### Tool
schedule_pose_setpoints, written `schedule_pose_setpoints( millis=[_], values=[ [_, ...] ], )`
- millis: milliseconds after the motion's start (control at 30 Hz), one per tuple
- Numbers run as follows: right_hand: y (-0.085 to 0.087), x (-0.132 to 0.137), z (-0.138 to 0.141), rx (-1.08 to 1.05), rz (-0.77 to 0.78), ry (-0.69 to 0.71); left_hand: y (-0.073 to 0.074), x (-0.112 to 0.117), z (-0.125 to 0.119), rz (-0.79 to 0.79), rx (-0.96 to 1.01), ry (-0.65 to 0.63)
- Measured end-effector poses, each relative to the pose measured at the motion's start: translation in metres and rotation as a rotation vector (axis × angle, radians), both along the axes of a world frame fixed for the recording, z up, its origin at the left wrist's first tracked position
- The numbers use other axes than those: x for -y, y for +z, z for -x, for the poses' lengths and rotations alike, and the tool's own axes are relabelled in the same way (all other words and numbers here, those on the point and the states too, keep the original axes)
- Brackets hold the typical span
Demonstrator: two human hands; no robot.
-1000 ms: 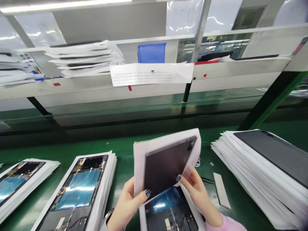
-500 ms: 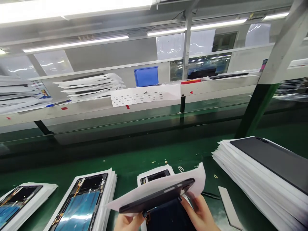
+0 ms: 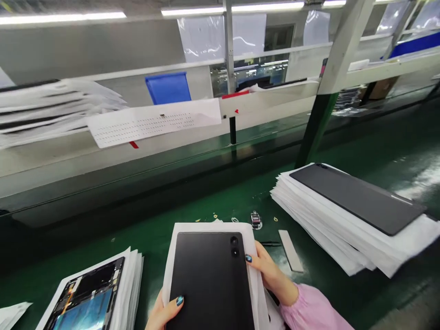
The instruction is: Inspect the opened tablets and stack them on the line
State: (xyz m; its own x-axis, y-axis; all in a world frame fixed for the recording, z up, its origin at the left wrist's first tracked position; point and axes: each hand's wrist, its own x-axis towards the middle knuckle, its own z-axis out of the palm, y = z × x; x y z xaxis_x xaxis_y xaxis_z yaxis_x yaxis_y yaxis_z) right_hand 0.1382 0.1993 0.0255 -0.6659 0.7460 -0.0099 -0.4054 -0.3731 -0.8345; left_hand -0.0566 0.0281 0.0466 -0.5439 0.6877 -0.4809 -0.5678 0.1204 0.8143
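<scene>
A black tablet back cover (image 3: 211, 279) with two camera rings at its top right corner lies flat against a white protective sheet (image 3: 169, 256), facing up. My left hand (image 3: 164, 314) grips the lower left edge, thumb on the cover and fingers hidden underneath. On the right edge my right hand (image 3: 270, 272) is closed around cover and sheet, thumb on top, below a pink sleeve. What lies underneath is mostly hidden. To the left, an opened tablet (image 3: 85, 298) with a blue inner panel rests on a stack of white sheets (image 3: 132, 284).
At right, a dark tablet back cover (image 3: 357, 197) tops a tall stack of white sheets (image 3: 319, 238). A pale flat bar (image 3: 290, 251), dark tweezers (image 3: 270, 244) and a small metallic item (image 3: 256, 220) lie nearby. A shelf behind carries a blue bin (image 3: 168, 88).
The cover and sheet have turned from a steep tilt to back face up, camera rings showing, still in both hands. The view has swung right.
</scene>
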Motion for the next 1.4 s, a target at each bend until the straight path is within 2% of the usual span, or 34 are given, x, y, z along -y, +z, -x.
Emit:
schedule_pose_setpoints(
  millis=[67,167,333,600,800,967,1200,1300,1400],
  values=[
    [-0.004,0.000,0.001,0.003,0.066,-0.001,-0.006,-0.002,-0.001,0.031,0.025,-0.038],
    [-0.009,-0.001,0.002,0.002,0.072,0.030,-0.010,0.001,-0.001,0.038,0.059,-0.050],
    [-0.005,-0.003,0.003,0.051,0.013,0.048,-0.010,0.007,0.002,0.084,0.122,-0.041],
    [-0.002,-0.004,0.004,0.071,-0.036,0.070,-0.011,0.009,0.001,0.120,0.096,-0.050],
    [-0.001,-0.001,0.004,0.102,-0.005,0.008,-0.007,0.007,0.000,0.111,0.082,-0.045],
    [0.007,-0.004,0.012,0.229,-0.140,-0.020,-0.009,0.001,0.003,0.136,0.034,0.020],
    [0.015,-0.004,0.018,0.249,-0.338,0.242,-0.007,-0.010,0.008,0.031,0.005,0.115],
    [0.014,-0.005,0.020,0.307,-0.400,0.157,-0.006,-0.011,0.009,-0.017,0.013,0.133],
    [0.011,-0.008,0.020,0.388,-0.457,-0.032,-0.010,-0.011,0.014,-0.018,0.035,0.153]
  ],
)
